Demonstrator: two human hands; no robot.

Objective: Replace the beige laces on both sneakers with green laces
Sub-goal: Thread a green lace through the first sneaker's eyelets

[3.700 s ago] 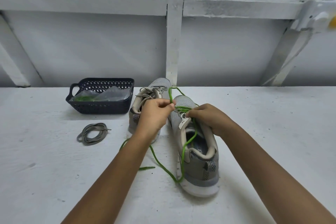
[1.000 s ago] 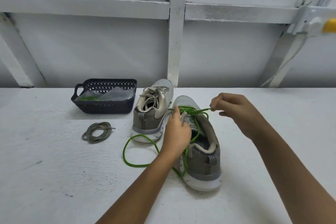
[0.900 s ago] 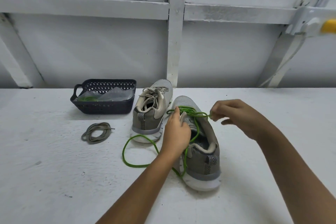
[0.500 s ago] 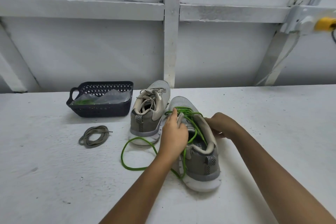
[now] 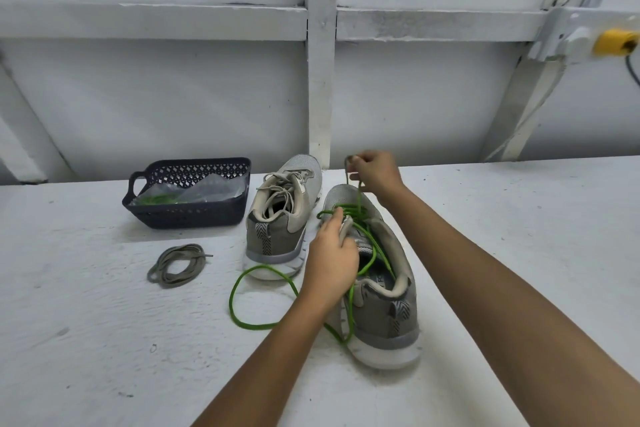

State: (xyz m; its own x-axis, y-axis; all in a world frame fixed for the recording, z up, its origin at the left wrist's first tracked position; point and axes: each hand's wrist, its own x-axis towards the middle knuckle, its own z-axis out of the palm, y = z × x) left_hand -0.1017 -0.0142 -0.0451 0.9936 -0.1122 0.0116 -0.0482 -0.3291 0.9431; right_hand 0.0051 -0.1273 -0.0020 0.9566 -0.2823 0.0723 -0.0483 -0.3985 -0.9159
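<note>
Grey knit sneaker (image 5: 384,308): mesh toe, thick white rubber sole, heel toward the camera, on a rough white-painted table (image 5: 86,340). Green lace (image 5: 367,255): round glossy cord, crossed through the front eyelets, with one tail looping on the table left of this sneaker. Right hand (image 5: 375,173) is above the sneaker's toe, thumb and forefinger pinching the lace's other end; the cord runs taut down to the eyelets. Left hand (image 5: 332,260) is at the sneaker's left side, fingers curled round its tongue, lace just beside the knuckles. Second sneaker (image 5: 284,215), flat beige laces in place, stands just left. Farther left: coiled beige lace (image 5: 178,265) and a dark lattice plastic basket (image 5: 194,210) holding crinkled clear bags (image 5: 207,189).
</note>
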